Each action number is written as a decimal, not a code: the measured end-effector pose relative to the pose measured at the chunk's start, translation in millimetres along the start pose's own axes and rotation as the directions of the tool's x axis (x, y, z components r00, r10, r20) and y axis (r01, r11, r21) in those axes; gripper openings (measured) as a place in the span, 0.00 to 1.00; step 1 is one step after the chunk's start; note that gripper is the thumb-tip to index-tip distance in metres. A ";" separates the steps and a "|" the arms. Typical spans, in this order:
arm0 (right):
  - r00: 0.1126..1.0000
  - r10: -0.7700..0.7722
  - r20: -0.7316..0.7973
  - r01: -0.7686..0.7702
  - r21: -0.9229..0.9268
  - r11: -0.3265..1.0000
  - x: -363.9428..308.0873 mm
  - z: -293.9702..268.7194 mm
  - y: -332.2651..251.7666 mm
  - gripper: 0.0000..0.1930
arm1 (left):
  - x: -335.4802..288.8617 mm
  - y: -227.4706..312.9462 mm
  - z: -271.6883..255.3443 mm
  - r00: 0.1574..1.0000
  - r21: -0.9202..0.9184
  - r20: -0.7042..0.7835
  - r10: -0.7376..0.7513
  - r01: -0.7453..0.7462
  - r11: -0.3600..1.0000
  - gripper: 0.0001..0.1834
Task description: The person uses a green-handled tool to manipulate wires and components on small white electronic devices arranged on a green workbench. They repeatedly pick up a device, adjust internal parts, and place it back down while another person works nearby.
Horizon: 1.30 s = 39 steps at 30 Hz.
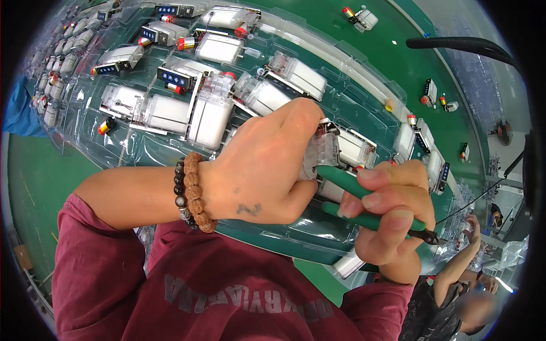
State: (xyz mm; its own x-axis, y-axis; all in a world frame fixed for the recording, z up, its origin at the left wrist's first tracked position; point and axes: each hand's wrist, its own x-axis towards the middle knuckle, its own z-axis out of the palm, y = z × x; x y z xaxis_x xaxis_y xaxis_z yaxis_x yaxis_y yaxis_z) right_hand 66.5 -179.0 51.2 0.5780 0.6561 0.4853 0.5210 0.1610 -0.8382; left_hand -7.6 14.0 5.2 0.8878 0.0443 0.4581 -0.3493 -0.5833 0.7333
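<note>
My left hand (259,165), with a bead bracelet at the wrist, is closed round a small clear plastic housing (325,150) above the tray. Dark parts show at the top of the housing, and my fingers hide much of the rest. My right hand (395,202) grips green-handled pliers (347,181). Their handle ends point toward the housing, and the dark metal head sticks out at the lower right of my fingers. Just behind my left hand, a white battery-like pack (211,120) with a clear end lies in the tray.
A clear plastic tray (145,153) holds several white packs and red-and-gold cylinders (106,125). More assemblies (364,20) lie on the green surface behind. Several packs are gathered at the far left. A black arm (460,44) juts in at the upper right. Another person (449,295) works at the lower right.
</note>
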 end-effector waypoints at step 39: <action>0.985 -0.088 0.148 0.089 0.000 0.996 4.2 -12.0 6.1 0.09 | 1.6 8.2 0.2 0.999 0.052 0.034 0.022 -0.024 0.998 0.27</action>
State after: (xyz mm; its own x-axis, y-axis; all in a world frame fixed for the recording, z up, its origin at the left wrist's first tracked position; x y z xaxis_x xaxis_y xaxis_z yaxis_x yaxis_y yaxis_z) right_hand 79.7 -184.0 51.1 0.4304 0.7416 0.5146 0.5704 0.2184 -0.7918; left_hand -8.9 9.0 11.8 0.8894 0.0036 0.4571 -0.3545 -0.6258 0.6948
